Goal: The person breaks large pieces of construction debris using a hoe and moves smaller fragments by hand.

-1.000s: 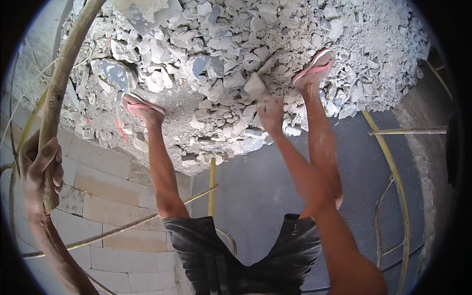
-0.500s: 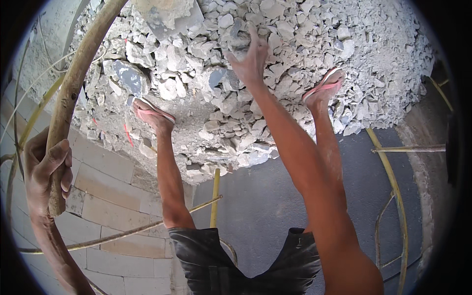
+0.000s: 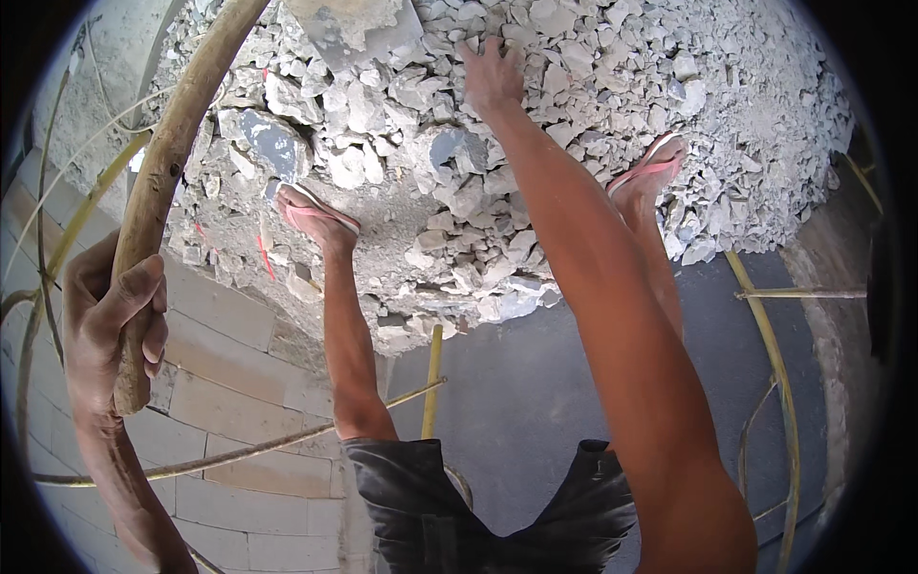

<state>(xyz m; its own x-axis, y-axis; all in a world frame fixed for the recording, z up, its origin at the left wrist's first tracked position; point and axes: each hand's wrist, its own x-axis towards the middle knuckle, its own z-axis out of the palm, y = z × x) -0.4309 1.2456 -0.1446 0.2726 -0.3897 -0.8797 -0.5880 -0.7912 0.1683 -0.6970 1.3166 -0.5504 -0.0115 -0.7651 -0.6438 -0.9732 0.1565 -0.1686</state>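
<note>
My left hand (image 3: 117,320) is closed round the lower end of a thick wooden handle (image 3: 182,124). The handle slants up to the top of the view, where its far end is out of sight. My right hand (image 3: 493,78) reaches down onto a heap of broken concrete rubble (image 3: 583,105). Its fingers are apart and bent down among the pieces, the tips partly hidden; no held piece shows. Just nearer than this hand is a chunk with a grey face (image 3: 448,148). A flat, dusty grey plate (image 3: 359,38) lies to its left.
My feet, in pink-strapped flip-flops (image 3: 320,212), stand on the rubble. A larger grey-faced chunk (image 3: 268,139) sits by the left foot. Yellowish poles (image 3: 765,354) lie at both sides, over pale block paving (image 3: 239,383) and a dark grey floor (image 3: 516,411). Thin cables run at the far left.
My right hand has lowered from spread fingers around a grey chunk to bent fingers down on the rubble, covering that spot. The left hand keeps its hold; the whole view has shifted slightly.
</note>
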